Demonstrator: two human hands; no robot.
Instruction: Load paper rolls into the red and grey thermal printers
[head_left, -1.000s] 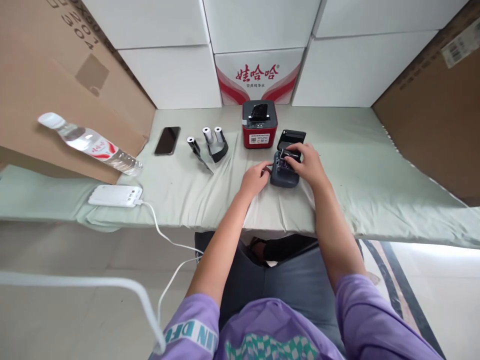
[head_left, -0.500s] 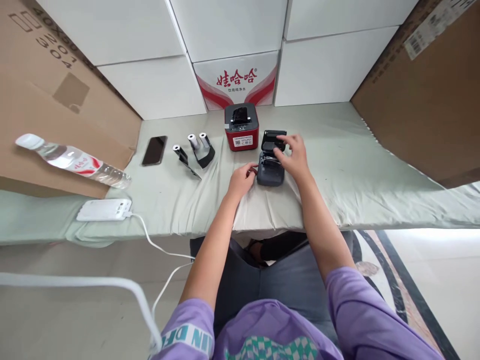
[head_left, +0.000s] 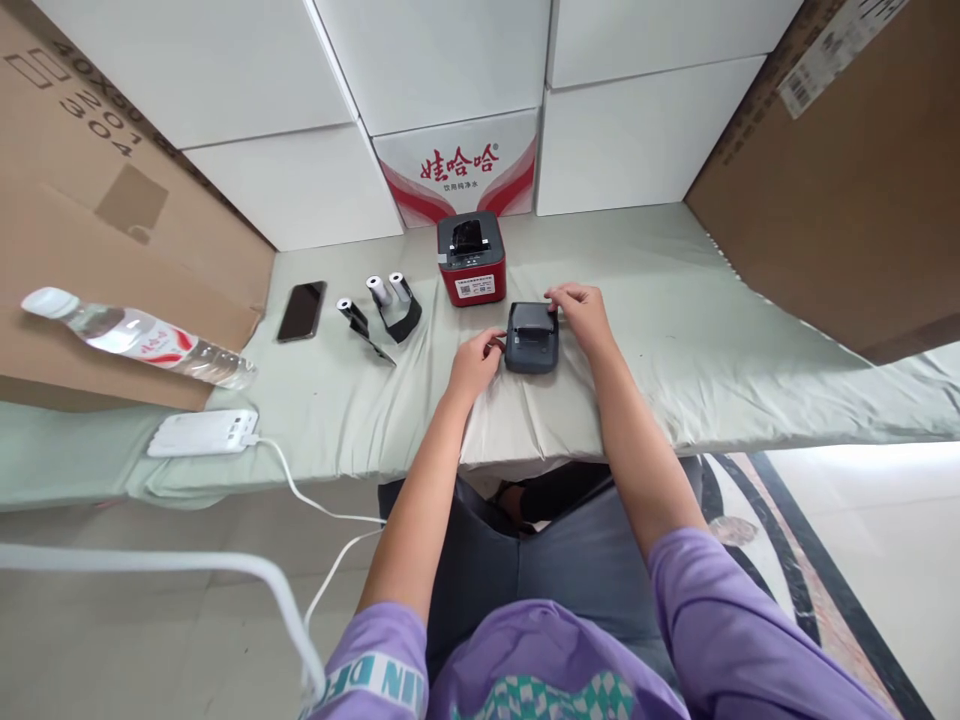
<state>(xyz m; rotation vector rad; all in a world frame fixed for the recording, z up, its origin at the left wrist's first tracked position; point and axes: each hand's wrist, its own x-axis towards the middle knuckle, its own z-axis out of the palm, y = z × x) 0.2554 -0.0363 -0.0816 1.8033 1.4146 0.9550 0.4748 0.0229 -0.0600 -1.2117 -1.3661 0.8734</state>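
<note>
At the far left a water bottle (head_left: 135, 338) lies on its side against a cardboard box (head_left: 97, 200). In front of it a white power bank (head_left: 202, 432) rests on the green cloth (head_left: 712, 330), with a white cable (head_left: 315, 500) hanging from it. Further right lie a black phone (head_left: 301, 311) and some small paper rolls (head_left: 379, 300). A red printer (head_left: 471, 258) stands near the white boxes (head_left: 465, 60). The left hand (head_left: 474, 362) touches the left side of the small grey printer (head_left: 532, 337), fingers curled, not wrapped around it. This printer lies on the cloth, in front of the red one, lid closed. The right hand (head_left: 581, 310) rests its fingertips on the printer's back right corner, without a full grasp.
</note>
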